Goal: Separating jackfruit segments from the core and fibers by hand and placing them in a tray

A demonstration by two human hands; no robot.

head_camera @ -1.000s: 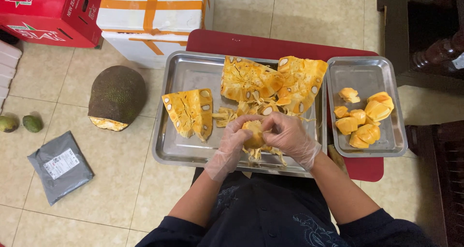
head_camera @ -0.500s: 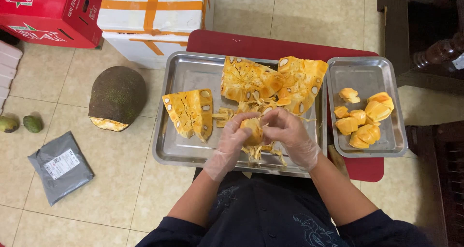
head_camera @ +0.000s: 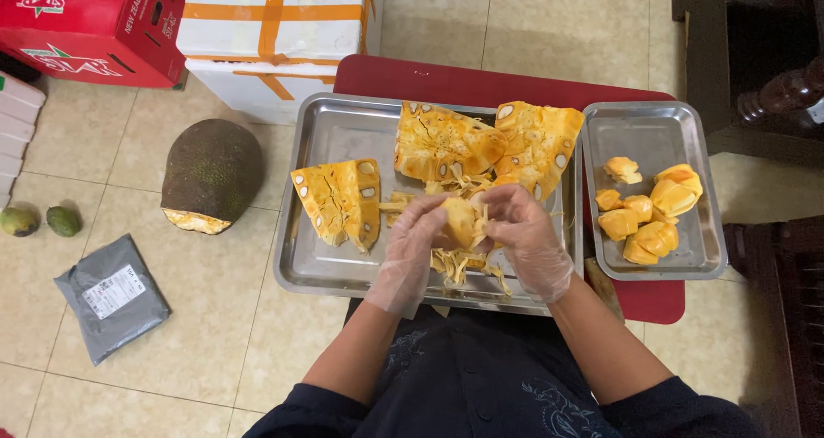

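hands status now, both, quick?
Left hand: gloved, closed on the jackfruit pod over the large tray.
Right hand: gloved, fingers closed on the same pod from the other side.

Single head-worn view, looking almost straight down from above the person's lap — near enough that the forearms fill the lower frame. The large steel tray [head_camera: 343,129] sits centre, tiled floor [head_camera: 215,309] left, dark furniture at the right edge — no second view.

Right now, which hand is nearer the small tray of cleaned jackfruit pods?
Right. The right hand is beside the small tray, over the large tray's right end; the left hand is farther, mid-tray.
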